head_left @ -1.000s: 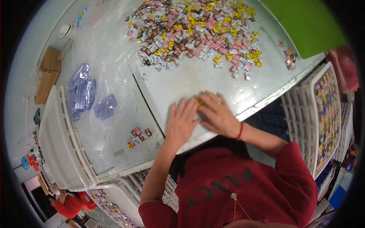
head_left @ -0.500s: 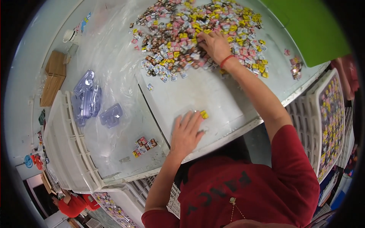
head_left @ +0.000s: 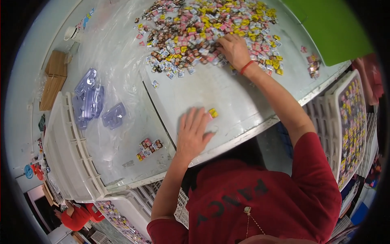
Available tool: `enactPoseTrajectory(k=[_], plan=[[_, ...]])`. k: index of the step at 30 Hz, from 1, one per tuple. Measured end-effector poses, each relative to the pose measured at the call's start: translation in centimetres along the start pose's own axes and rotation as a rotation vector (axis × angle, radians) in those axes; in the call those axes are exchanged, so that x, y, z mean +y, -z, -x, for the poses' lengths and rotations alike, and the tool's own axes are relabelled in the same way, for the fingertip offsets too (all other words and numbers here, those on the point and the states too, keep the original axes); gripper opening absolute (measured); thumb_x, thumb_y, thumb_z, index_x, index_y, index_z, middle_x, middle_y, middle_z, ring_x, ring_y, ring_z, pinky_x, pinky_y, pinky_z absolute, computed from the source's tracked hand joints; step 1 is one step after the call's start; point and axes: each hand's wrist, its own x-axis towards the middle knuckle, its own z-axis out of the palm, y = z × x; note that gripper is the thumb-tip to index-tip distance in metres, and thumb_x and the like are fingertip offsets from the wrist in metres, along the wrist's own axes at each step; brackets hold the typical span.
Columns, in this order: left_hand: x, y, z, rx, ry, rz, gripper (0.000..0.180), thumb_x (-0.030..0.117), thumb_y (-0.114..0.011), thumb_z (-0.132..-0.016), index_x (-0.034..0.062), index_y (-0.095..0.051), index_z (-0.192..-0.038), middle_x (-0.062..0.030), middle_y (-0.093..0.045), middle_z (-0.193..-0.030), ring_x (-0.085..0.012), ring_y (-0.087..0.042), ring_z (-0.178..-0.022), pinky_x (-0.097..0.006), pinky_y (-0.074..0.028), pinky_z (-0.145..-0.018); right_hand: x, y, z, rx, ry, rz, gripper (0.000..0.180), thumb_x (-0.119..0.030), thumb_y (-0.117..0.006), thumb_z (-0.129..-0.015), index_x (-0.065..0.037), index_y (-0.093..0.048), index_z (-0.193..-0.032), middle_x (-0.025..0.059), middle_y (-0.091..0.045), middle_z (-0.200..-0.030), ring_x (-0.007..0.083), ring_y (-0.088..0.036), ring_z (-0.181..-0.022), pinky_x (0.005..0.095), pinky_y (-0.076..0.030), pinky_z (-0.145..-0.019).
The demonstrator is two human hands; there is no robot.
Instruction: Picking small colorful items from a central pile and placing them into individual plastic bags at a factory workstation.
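Observation:
A broad heap of small flat printed pieces (head_left: 203, 32), in yellow, pink, white and brown, covers the far part of the table. My right hand (head_left: 236, 52), with a red cord round its wrist, reaches into the heap's near edge. Its fingers are curled and close together, their tips among the pieces; what they pinch, if anything, is hidden. Nearer to me, my left hand (head_left: 191, 132) lies palm down on the white work surface (head_left: 231, 110), fingers stretched out. Right by its fingertips are a yellow piece (head_left: 213, 112) and a bit of pink.
Clear plastic sheeting (head_left: 118, 65) and bluish clear plastic parts (head_left: 90, 101) lie at left. A small group of pieces (head_left: 148, 149) sits near the front edge, another (head_left: 313, 67) at right beside a green panel (head_left: 329, 32). Piece-filled white trays (head_left: 352, 126) stand at right; another person (head_left: 75, 217) is lower left.
The whole view has shifted slightly. My right hand has drawn back a little toward me and to the right. A pink bit now shows beside the yellow piece; my left hand stays in place.

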Motion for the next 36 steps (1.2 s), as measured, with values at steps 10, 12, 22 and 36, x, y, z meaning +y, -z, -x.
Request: enactPoseTrajectory(k=[10,12,22,36], plan=[[0.1,1.1,2.4,0.123,0.208,-0.167,0.05,0.016,-0.066,-0.079,0.002,-0.052,-0.124,-0.0175,-0.041,-0.142,-0.044,-0.03,-0.133,-0.058,-0.022,-0.107,0.3,1.6,1.2,-0.098,0.061,0.121,0.026,-0.022,-0.068,-0.082,-0.017,-0.065,-0.107,0.0043,-0.067,-0.099,0.0237,-0.059,-0.098,0.0418,-0.038,-0.09],[0.0,1.1,3.0,0.153,0.215,-0.143,0.048,0.015,-0.064,-0.08,0.0005,-0.051,-0.124,-0.0186,-0.041,-0.141,-0.0436,-0.029,-0.134,-0.057,-0.022,-0.108,0.0,1.8,1.1,-0.145,0.028,0.147,0.028,-0.021,-0.068,-0.082,-0.017,-0.064,-0.109,0.004,-0.066,-0.099,0.0233,-0.059,-0.098,0.0421,-0.038,-0.092],[-0.3,1.0,3.4,0.19,0.257,-0.138,0.066,0.029,-0.073,-0.078,-0.0046,-0.047,-0.128,-0.0208,-0.043,-0.138,-0.0416,-0.037,-0.128,-0.052,-0.028,-0.104,-7.2,8.2,8.1,-0.206,-0.072,-0.615,0.031,-0.004,-0.053,-0.093,-0.009,-0.057,-0.124,0.0104,-0.06,-0.098,0.0233,-0.056,-0.088,0.0285,-0.046,-0.08],[-0.9,1.2,4.0,0.207,0.262,-0.125,0.079,0.034,-0.078,-0.073,-0.006,-0.042,-0.131,-0.0212,-0.044,-0.135,-0.0398,-0.038,-0.127,-0.05,-0.031,-0.104,-10.5,8.3,12.4,-0.212,0.089,-0.044,0.028,-0.008,-0.063,-0.081,-0.008,-0.062,-0.109,0.0098,-0.062,-0.093,0.0272,-0.059,-0.087,0.0342,-0.046,-0.076]])
